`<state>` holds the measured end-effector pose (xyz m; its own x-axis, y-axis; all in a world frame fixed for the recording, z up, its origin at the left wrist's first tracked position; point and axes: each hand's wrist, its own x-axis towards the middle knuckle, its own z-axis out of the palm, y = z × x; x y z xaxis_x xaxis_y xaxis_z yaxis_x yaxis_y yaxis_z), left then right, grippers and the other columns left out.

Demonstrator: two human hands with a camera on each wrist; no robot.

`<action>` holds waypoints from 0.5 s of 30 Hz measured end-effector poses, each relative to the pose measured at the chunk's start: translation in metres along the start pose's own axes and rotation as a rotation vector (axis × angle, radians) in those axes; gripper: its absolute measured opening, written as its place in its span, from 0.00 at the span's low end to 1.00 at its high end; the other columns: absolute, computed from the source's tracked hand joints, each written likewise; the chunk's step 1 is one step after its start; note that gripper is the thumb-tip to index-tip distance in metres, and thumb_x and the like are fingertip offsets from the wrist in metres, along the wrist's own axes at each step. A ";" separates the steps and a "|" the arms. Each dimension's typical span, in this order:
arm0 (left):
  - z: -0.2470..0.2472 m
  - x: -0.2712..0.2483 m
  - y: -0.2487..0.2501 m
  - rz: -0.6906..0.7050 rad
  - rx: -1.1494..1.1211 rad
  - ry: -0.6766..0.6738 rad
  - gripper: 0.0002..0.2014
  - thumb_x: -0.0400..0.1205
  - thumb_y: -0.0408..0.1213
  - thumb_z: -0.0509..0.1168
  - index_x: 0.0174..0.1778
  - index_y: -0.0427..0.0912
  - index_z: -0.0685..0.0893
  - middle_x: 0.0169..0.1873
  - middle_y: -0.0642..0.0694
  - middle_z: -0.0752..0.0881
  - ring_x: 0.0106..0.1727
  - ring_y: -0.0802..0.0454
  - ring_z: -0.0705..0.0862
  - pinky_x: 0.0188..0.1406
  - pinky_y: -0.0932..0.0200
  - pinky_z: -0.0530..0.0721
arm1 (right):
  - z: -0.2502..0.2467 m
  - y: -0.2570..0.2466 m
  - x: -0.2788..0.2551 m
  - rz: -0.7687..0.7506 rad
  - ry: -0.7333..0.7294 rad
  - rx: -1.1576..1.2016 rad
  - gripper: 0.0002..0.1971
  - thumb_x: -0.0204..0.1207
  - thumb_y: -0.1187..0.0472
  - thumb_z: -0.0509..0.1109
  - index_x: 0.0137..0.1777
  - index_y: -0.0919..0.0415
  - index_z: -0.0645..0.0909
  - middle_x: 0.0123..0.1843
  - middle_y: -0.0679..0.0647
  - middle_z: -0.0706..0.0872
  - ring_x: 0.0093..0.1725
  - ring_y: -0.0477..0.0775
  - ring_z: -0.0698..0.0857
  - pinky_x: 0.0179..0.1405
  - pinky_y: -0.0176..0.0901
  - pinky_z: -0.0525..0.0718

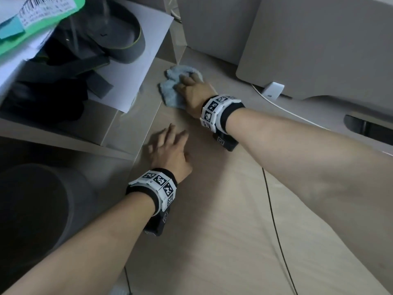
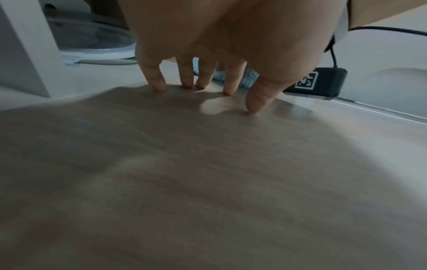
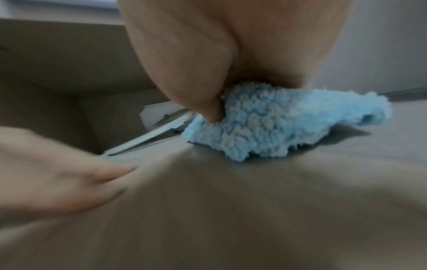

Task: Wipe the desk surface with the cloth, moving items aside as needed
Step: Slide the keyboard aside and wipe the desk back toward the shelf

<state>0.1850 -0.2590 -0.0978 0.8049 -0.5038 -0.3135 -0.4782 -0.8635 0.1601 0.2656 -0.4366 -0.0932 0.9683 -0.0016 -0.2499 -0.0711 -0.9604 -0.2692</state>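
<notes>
1. Head view. I see my right hand (image 1: 194, 92) laid on the cloth (image 1: 172, 90), fingers curled into the blue pile and pressing it to the counter (image 1: 223, 231). The cloth lies at the far left of the counter, just beside the foot of a shelf unit (image 1: 119, 133) and near a grey panel (image 1: 214, 28) behind it. My left hand (image 1: 170, 150) rests nearer me, fingers spread and straight, holding nothing, well short of the cloth. A black cable (image 1: 274, 220) runs along the counter to the right of my forearms; a white cable (image 1: 282, 107) crosses further back.

2. Left wrist view. The fingers (image 2: 157, 80) of my left hand stand spread, tips touching the counter (image 2: 208, 182), the thumb also down. Between them a strip of cloth (image 2: 249, 78) shows beyond. The black wrist camera (image 2: 321, 84) of my other arm sits to the right. A clear lidded container (image 2: 97, 45) stands at upper left; its contents I cannot tell.

3. Right wrist view. My thumb (image 3: 208, 107) digs into the cloth (image 3: 265, 127), which is bunched under the palm and touching the counter (image 3: 254, 219). My left hand (image 3: 57, 173) lies blurred at lower left, apart from the cloth.
</notes>
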 end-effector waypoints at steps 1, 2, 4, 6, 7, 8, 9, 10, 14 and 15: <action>0.000 0.000 0.000 -0.006 -0.010 0.003 0.32 0.72 0.46 0.65 0.76 0.58 0.69 0.84 0.48 0.58 0.82 0.44 0.57 0.74 0.37 0.61 | 0.007 -0.007 -0.009 -0.070 -0.015 0.003 0.28 0.80 0.56 0.65 0.81 0.54 0.68 0.85 0.57 0.62 0.85 0.65 0.56 0.80 0.66 0.62; 0.000 -0.001 0.001 -0.012 -0.015 0.004 0.32 0.72 0.46 0.65 0.75 0.58 0.69 0.84 0.48 0.59 0.82 0.44 0.57 0.75 0.37 0.62 | 0.015 -0.006 -0.021 -0.126 -0.030 0.013 0.29 0.79 0.55 0.66 0.81 0.54 0.69 0.85 0.57 0.63 0.85 0.64 0.57 0.80 0.65 0.61; -0.002 -0.001 0.001 -0.015 -0.014 0.000 0.33 0.72 0.46 0.63 0.76 0.59 0.68 0.84 0.49 0.59 0.82 0.44 0.57 0.76 0.38 0.62 | 0.024 0.018 -0.044 -0.113 -0.001 0.051 0.29 0.78 0.56 0.69 0.80 0.56 0.71 0.85 0.59 0.65 0.84 0.65 0.60 0.80 0.64 0.63; -0.004 0.000 0.001 -0.016 -0.017 -0.010 0.34 0.72 0.47 0.63 0.77 0.59 0.67 0.85 0.49 0.57 0.83 0.45 0.56 0.76 0.38 0.62 | 0.026 0.056 -0.062 0.023 0.111 0.102 0.30 0.76 0.57 0.73 0.78 0.58 0.73 0.83 0.62 0.69 0.82 0.68 0.64 0.77 0.67 0.68; -0.004 0.000 0.002 -0.017 -0.016 -0.015 0.34 0.73 0.47 0.62 0.78 0.60 0.66 0.85 0.49 0.57 0.83 0.46 0.55 0.76 0.38 0.62 | 0.026 0.070 -0.072 0.119 0.144 0.128 0.30 0.76 0.57 0.73 0.78 0.58 0.73 0.83 0.61 0.68 0.82 0.68 0.64 0.76 0.67 0.69; -0.003 0.000 0.002 -0.021 -0.014 -0.020 0.33 0.73 0.47 0.62 0.78 0.61 0.66 0.85 0.49 0.56 0.83 0.46 0.54 0.76 0.37 0.61 | 0.025 0.077 -0.081 0.210 0.148 0.143 0.30 0.76 0.58 0.72 0.79 0.57 0.72 0.84 0.61 0.66 0.82 0.67 0.63 0.77 0.66 0.68; -0.003 0.000 0.002 -0.027 -0.012 -0.022 0.33 0.73 0.47 0.62 0.78 0.61 0.65 0.85 0.50 0.55 0.83 0.47 0.53 0.76 0.37 0.61 | 0.027 0.076 -0.088 0.276 0.138 0.137 0.31 0.76 0.60 0.70 0.80 0.56 0.70 0.85 0.60 0.63 0.83 0.67 0.60 0.78 0.67 0.65; -0.003 -0.001 0.002 -0.035 -0.014 -0.025 0.33 0.74 0.48 0.62 0.78 0.61 0.65 0.85 0.51 0.55 0.84 0.47 0.53 0.77 0.37 0.61 | 0.029 0.067 -0.094 0.310 0.128 0.111 0.33 0.75 0.63 0.69 0.81 0.56 0.68 0.86 0.59 0.61 0.83 0.67 0.58 0.79 0.68 0.63; -0.007 0.000 0.006 -0.054 -0.012 -0.055 0.33 0.77 0.49 0.60 0.80 0.61 0.62 0.86 0.52 0.53 0.84 0.48 0.51 0.78 0.36 0.60 | 0.041 0.037 -0.124 0.246 0.062 0.075 0.36 0.75 0.63 0.68 0.84 0.53 0.62 0.87 0.57 0.55 0.85 0.66 0.53 0.81 0.69 0.56; -0.010 0.001 0.008 -0.063 -0.024 -0.070 0.32 0.78 0.50 0.60 0.80 0.60 0.63 0.86 0.51 0.53 0.84 0.47 0.51 0.79 0.36 0.59 | 0.044 0.043 -0.135 0.239 0.060 0.096 0.35 0.77 0.62 0.68 0.84 0.53 0.62 0.88 0.57 0.55 0.85 0.66 0.53 0.81 0.69 0.57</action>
<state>0.1854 -0.2664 -0.0869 0.8062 -0.4463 -0.3885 -0.4178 -0.8943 0.1604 0.1213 -0.4657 -0.1126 0.9335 -0.2446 -0.2622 -0.3192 -0.9001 -0.2966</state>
